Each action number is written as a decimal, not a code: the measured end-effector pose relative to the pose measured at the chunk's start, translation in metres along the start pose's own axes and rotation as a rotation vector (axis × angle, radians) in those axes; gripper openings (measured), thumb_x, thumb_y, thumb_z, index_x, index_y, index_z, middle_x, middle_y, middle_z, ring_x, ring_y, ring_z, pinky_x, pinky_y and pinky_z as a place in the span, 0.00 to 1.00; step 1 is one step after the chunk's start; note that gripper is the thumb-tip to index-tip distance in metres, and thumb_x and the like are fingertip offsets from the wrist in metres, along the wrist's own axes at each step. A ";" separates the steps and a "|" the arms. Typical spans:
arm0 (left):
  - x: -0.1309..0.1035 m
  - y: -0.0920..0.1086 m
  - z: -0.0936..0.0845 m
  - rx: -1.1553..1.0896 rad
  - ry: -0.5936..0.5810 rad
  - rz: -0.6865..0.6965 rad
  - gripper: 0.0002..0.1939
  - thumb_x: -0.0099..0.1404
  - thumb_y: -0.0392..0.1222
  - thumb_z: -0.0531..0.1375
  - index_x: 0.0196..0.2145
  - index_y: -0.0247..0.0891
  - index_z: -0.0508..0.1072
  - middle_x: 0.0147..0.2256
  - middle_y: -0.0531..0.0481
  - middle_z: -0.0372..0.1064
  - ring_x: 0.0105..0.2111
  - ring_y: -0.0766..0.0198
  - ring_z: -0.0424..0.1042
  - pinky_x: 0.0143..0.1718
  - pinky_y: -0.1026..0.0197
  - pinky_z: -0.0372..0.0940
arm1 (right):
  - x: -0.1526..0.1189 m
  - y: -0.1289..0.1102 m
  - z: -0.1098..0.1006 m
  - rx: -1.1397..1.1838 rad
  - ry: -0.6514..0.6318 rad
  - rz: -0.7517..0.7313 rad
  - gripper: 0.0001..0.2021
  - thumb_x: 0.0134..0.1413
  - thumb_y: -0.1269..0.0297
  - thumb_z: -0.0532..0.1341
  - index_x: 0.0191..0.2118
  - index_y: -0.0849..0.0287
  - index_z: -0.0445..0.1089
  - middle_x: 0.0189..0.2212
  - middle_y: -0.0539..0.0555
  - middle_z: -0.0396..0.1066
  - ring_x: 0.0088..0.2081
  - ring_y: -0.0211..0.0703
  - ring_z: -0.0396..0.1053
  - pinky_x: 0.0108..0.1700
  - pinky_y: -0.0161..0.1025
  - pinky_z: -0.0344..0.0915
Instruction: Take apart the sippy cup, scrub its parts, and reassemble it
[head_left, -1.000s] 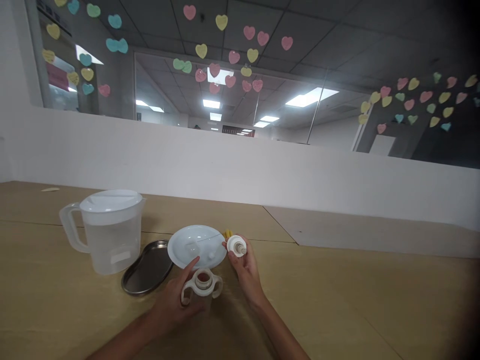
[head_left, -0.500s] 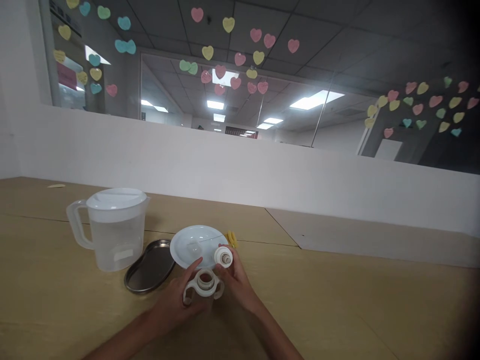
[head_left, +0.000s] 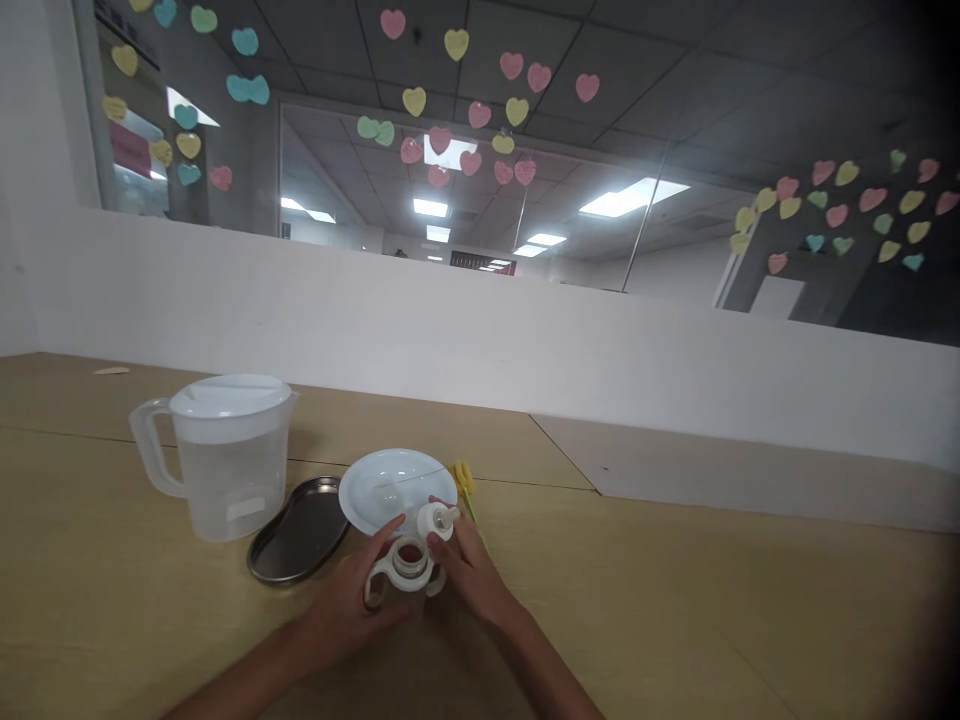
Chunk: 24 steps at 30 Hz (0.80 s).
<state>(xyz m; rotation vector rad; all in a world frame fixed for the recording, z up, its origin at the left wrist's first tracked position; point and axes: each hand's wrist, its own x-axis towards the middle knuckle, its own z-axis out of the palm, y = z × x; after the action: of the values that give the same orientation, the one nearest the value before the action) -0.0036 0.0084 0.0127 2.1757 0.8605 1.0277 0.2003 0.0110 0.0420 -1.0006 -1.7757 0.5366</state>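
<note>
Two things are held: left grip (head_left: 346, 602) clasping an open handled bottle (head_left: 410, 578), right grip (head_left: 472, 572) pinching a white cap (head_left: 433, 522).

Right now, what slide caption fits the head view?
Left hand holds an open, two-handled translucent bottle; right hand holds a round, white, teat-topped cap near the bottle.

Rectangular ceiling lights (head_left: 634, 197), showing in the window (head_left: 697, 100) above the table (head_left: 675, 600), glare white with hazy edges against a dim grey ceiling (head_left: 315, 50). The table is moderately lit, softly shadowed beneath the hands (head_left: 351, 600). Along its right side, the picture fades black; fine detail is soft.
</note>
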 end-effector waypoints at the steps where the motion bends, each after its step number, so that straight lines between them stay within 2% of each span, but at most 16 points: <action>1: 0.000 0.001 0.000 0.001 0.001 -0.001 0.42 0.58 0.50 0.61 0.63 0.44 0.44 0.54 0.44 0.63 0.53 0.54 0.64 0.54 0.54 0.59 | 0.001 0.000 0.000 0.012 0.011 -0.002 0.21 0.55 0.48 0.57 0.49 0.56 0.68 0.47 0.57 0.67 0.51 0.51 0.62 0.55 0.48 0.58; 6: 0.000 0.001 0.000 -0.006 0.011 -0.017 0.41 0.57 0.49 0.62 0.63 0.44 0.46 0.54 0.44 0.64 0.52 0.54 0.65 0.53 0.53 0.60 | 0.003 0.000 -0.001 0.124 0.137 0.059 0.29 0.50 0.48 0.62 0.54 0.59 0.64 0.53 0.62 0.63 0.56 0.55 0.58 0.59 0.53 0.53; 10: -0.001 -0.002 0.001 -0.008 0.012 -0.019 0.42 0.56 0.49 0.62 0.63 0.44 0.46 0.53 0.44 0.65 0.51 0.54 0.66 0.53 0.53 0.61 | 0.004 0.002 0.000 0.207 0.198 0.076 0.29 0.50 0.50 0.63 0.54 0.59 0.62 0.52 0.62 0.64 0.53 0.53 0.62 0.56 0.51 0.57; 15: -0.001 -0.001 0.001 0.002 0.032 -0.011 0.41 0.57 0.50 0.62 0.63 0.44 0.47 0.54 0.44 0.64 0.52 0.54 0.65 0.54 0.52 0.60 | 0.004 -0.008 0.003 0.281 0.136 0.095 0.19 0.54 0.48 0.59 0.44 0.58 0.64 0.37 0.56 0.71 0.38 0.47 0.68 0.41 0.41 0.66; 18: -0.002 -0.001 0.001 -0.007 0.025 0.004 0.41 0.58 0.49 0.62 0.63 0.44 0.45 0.54 0.43 0.64 0.52 0.54 0.65 0.54 0.51 0.59 | 0.003 -0.014 0.003 0.323 0.102 0.112 0.20 0.55 0.45 0.56 0.41 0.57 0.65 0.30 0.54 0.69 0.33 0.45 0.68 0.36 0.39 0.66; 20: -0.002 -0.001 0.000 -0.032 0.013 0.051 0.41 0.59 0.48 0.61 0.64 0.45 0.43 0.56 0.43 0.61 0.54 0.54 0.63 0.55 0.52 0.58 | 0.003 -0.016 0.004 0.326 0.074 0.108 0.21 0.56 0.43 0.54 0.42 0.57 0.66 0.31 0.55 0.69 0.34 0.46 0.69 0.38 0.39 0.67; 24: -0.002 -0.002 -0.003 -0.133 -0.022 0.184 0.38 0.63 0.46 0.56 0.64 0.43 0.40 0.60 0.40 0.54 0.58 0.52 0.57 0.58 0.51 0.54 | 0.002 -0.012 0.006 0.268 0.032 0.084 0.22 0.59 0.45 0.52 0.46 0.59 0.66 0.40 0.57 0.70 0.42 0.47 0.68 0.44 0.40 0.66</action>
<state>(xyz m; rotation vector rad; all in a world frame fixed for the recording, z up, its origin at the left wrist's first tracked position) -0.0081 0.0085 0.0122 2.1780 0.5726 1.1130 0.1901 0.0065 0.0496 -0.8927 -1.5889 0.7840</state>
